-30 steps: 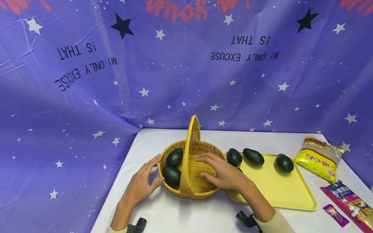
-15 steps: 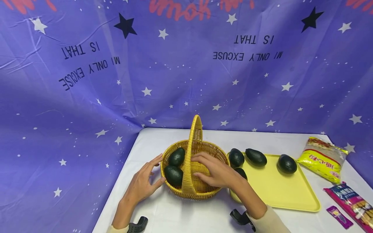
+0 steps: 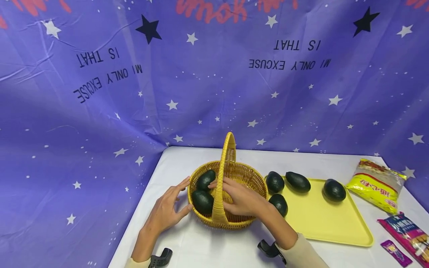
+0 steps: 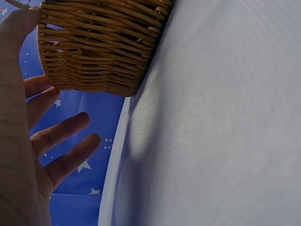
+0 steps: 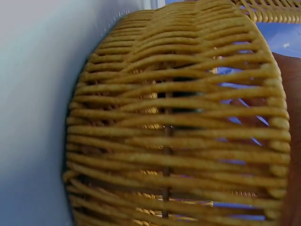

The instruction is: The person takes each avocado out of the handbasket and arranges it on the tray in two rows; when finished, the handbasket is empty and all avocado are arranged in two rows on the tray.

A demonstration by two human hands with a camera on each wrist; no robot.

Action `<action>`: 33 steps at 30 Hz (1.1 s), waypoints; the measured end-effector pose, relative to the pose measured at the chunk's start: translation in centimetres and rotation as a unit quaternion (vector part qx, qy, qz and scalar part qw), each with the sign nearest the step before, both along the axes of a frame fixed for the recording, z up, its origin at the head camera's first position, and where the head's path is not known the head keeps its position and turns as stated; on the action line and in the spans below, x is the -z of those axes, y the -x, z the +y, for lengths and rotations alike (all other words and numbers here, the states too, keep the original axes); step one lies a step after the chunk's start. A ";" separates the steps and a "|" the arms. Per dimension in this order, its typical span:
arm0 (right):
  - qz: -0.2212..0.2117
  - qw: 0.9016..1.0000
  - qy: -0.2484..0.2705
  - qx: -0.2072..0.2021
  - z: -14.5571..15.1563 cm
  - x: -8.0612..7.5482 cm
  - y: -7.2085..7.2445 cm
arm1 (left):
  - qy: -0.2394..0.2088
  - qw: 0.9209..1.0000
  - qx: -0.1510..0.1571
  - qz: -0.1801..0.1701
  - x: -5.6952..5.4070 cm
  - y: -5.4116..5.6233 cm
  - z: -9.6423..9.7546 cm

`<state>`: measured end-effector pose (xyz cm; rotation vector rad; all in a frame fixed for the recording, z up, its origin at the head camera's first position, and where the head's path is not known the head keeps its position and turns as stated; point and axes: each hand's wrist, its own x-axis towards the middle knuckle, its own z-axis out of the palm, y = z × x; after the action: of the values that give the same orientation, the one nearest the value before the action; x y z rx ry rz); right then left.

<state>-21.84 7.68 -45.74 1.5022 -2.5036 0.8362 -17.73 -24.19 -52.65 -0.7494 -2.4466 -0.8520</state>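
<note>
A yellow wicker basket [image 3: 248, 173] with a tall handle [image 3: 225, 156] stands on the white table. Two dark green avocados, an upper one [image 3: 205, 179] and a lower one [image 3: 202, 203], lie in its left half. My left hand [image 3: 164, 210] touches the basket's left rim with spread fingers. In the left wrist view, the thumb and some fingertips meet the wicker wall [image 4: 99, 47]. My right hand [image 3: 242, 199] reaches over the right rim and under the handle. Its extended fingertips are beside the avocados. In the right wrist view the wicker wall [image 5: 178, 127] hides most of the hand.
Right of the basket is a yellow tray [image 3: 321, 221] bearing several avocados, one [image 3: 279, 204] near my right forearm. Farther right lie a yellow bag [image 3: 377, 186], a pink snack packet [image 3: 407, 234] and a small purple packet [image 3: 396, 253]. A purple starry cloth [image 3: 234, 89] hangs behind.
My right hand has moved left inside the basket, its fingertips passing under the handle to the avocados. The left hand stays at the rim. The whole view has shifted slightly.
</note>
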 end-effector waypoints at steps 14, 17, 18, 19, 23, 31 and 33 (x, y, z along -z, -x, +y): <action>-0.025 0.999 -0.029 -0.017 -1.9 0.6 0.3 | 0.000 1.000 -0.005 -0.020 -0.1 -0.1 0.1; -0.019 0.999 -0.037 -0.021 -2.1 0.8 0.4 | 0.001 1.000 -0.008 -0.022 0.0 -0.1 0.0; -0.019 0.999 -0.039 -0.022 -2.2 0.9 0.4 | 0.002 1.000 -0.008 -0.023 0.1 -0.1 0.0; -0.021 0.999 -0.041 -0.022 -2.3 0.9 0.5 | 0.002 1.000 -0.009 -0.024 0.1 -0.1 0.0; -0.034 0.998 -0.047 -0.019 -2.6 1.2 0.7 | 0.003 1.000 -0.010 -0.029 0.1 -0.1 0.0; -0.058 0.996 -0.066 -0.003 -2.9 1.2 0.6 | 0.001 0.999 -0.005 -0.036 -0.1 -0.1 0.1; -0.065 0.996 -0.069 -0.003 -3.0 1.2 0.7 | 0.001 0.999 -0.005 -0.036 -0.2 -0.2 0.1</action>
<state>-22.51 4.67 -46.98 1.5421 -2.7029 0.8023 -17.58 -24.12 -52.46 -0.7172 -2.5136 -0.8872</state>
